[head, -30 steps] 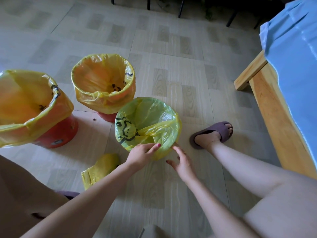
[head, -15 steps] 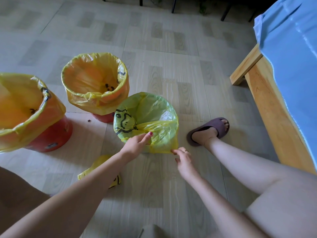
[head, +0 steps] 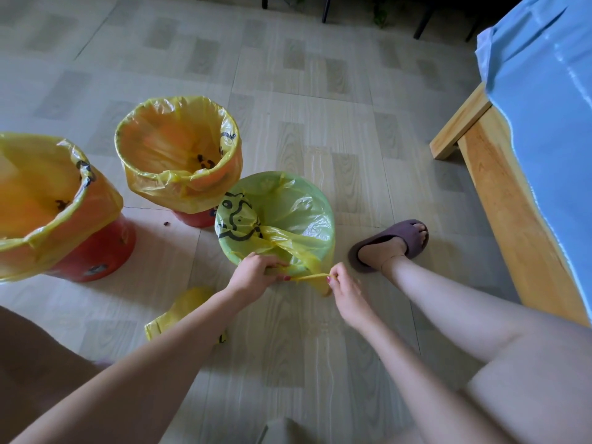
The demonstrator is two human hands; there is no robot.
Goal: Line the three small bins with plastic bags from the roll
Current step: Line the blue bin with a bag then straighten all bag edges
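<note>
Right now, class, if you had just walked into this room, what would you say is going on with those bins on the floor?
A person sitting low over the floor is lining small bins with yellow plastic bags. Two red bins already wear bags folded over their rims. At the green bin, the left hand and right hand stretch a twisted strip of its bag between them at the near rim. The bag roll lies on the floor by the left forearm.

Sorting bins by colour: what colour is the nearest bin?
Green bin, under its yellow bag; head view.
</note>
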